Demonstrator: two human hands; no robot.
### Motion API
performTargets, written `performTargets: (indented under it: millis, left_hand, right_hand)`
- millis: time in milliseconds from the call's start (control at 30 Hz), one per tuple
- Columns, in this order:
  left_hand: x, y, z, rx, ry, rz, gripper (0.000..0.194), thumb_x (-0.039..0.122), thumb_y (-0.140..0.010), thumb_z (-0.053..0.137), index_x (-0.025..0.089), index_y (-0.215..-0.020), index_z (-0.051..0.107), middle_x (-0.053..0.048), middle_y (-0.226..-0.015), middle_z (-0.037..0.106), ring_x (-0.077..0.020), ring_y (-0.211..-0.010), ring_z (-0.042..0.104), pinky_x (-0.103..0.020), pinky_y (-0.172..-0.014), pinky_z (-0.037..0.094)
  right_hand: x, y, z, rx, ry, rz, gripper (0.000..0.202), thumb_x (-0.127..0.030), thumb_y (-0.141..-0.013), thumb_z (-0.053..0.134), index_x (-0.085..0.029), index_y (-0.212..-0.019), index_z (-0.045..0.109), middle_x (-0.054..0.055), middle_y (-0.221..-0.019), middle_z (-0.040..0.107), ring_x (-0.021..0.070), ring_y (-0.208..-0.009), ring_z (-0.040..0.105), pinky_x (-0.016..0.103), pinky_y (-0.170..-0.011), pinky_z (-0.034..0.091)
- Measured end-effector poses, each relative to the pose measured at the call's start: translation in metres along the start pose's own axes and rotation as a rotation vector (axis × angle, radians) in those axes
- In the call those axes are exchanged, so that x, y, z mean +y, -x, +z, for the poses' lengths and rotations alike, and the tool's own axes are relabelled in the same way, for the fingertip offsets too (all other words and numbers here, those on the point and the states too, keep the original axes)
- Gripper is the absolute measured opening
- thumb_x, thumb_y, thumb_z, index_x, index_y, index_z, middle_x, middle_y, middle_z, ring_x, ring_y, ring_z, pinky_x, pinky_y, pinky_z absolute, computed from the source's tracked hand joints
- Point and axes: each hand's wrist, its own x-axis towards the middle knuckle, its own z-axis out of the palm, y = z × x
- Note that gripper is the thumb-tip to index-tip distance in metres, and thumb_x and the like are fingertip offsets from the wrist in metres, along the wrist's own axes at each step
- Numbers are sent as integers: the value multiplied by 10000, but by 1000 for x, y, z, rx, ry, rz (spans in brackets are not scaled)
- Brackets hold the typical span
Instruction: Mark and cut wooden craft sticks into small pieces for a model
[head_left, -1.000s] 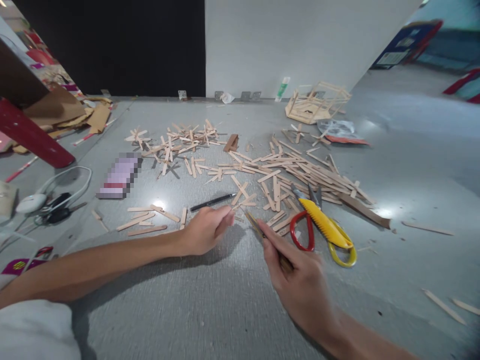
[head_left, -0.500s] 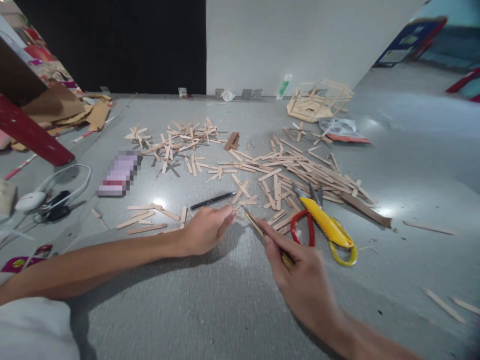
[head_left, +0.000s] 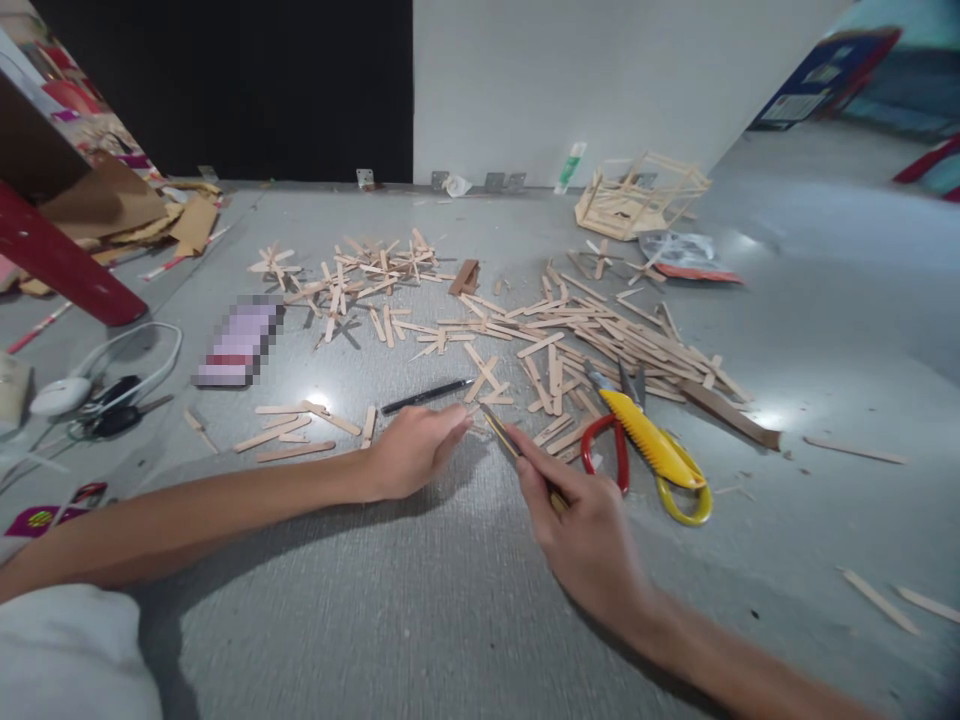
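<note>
My left hand (head_left: 412,450) is closed, thumb and fingertips pinched together at a pale sliver too small to name. In my right hand (head_left: 592,525) is a slim yellow-and-black craft knife (head_left: 501,432), its tip pointing up and left, close to the left fingertips. Just beyond my left hand lies a black pen (head_left: 427,396). Wooden craft sticks (head_left: 555,375) are scattered in front of both hands. To the right of the knife rest red-and-yellow-handled scissors (head_left: 621,470), with a yellow box cutter (head_left: 652,440) lying across them.
A phone (head_left: 240,340), keys (head_left: 120,408) and a white cable are on the left. Farther back stand a stick-built frame (head_left: 637,200) and a glue tube (head_left: 570,167), near a plastic packet (head_left: 690,258). A red leg (head_left: 67,255) slants in at left; a cardboard strip (head_left: 731,415) lies right.
My right hand and the craft knife have shifted slightly up and left, the tip nearer the left fingertips. My left hand stays almost in place, still pinched.
</note>
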Motion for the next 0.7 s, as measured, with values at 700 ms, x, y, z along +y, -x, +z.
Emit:
performTargets:
  millis: [700]
  left_hand:
    - [9, -12, -19, 287, 65, -219, 381, 316, -1099, 312, 205, -786, 498, 67, -542, 400, -110, -457, 365, -246, -499, 286]
  right_hand:
    - [-5, 7, -18, 71, -13, 13, 402, -299, -1035, 524, -180, -1347, 747, -21, -542, 646, 150, -367, 522, 251, -383, 442]
